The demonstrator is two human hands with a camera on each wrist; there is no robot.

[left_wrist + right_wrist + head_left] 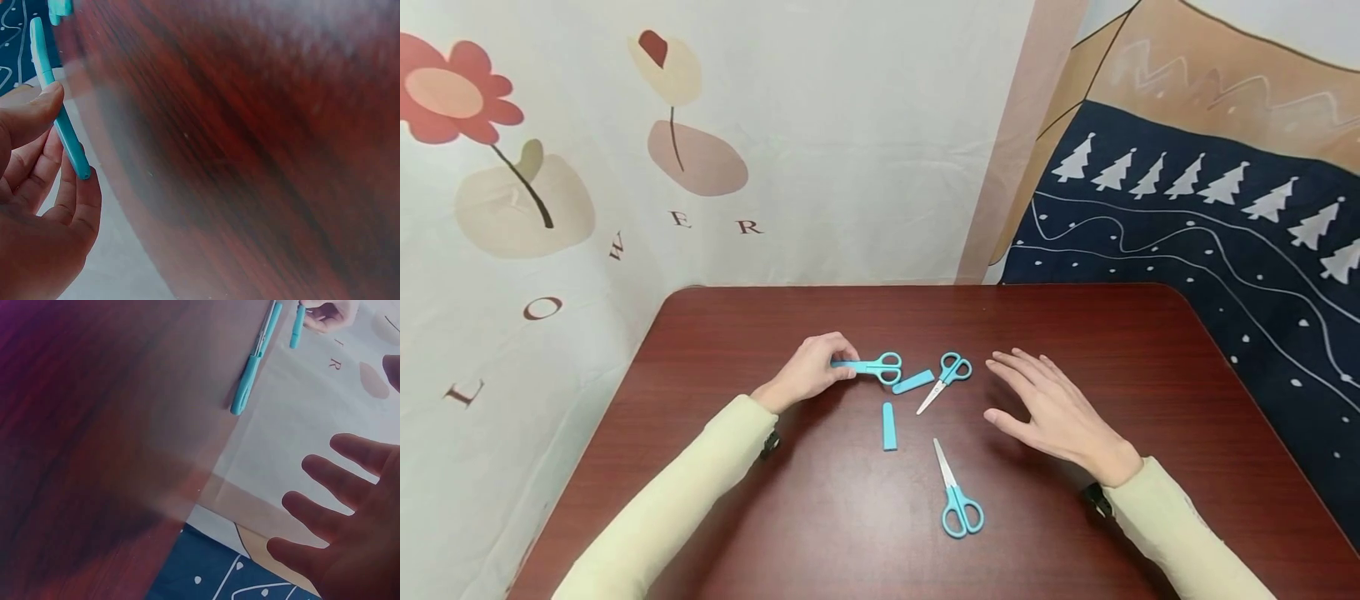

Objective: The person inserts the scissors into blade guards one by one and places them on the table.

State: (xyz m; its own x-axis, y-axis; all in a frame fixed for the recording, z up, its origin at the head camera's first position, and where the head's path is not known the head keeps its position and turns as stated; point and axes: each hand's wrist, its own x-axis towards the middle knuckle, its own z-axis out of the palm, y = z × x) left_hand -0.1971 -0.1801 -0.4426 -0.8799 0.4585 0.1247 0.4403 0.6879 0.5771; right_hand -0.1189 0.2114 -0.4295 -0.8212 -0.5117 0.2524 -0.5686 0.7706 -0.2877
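Observation:
My left hand (812,367) pinches a pair of turquoise scissors (883,367) by the cover over its blades, the ring handles pointing right. In the left wrist view the thumb and fingers of that hand grip the covered scissors (70,140) edge-on. My right hand (1048,408) hovers over the table with fingers spread and holds nothing. Between the hands lie bare-bladed turquoise scissors (954,368), nearest the right hand. Touching or close to the held pair's handles is a loose turquoise blade cover (913,382).
A second loose cover (890,427) lies on the brown table (820,533). Closer to me, another bare pair of scissors (960,510) rests with its tip pointing away. Behind the table hang a pale flower-printed cloth (850,167) and a dark tree-patterned cloth (1150,225).

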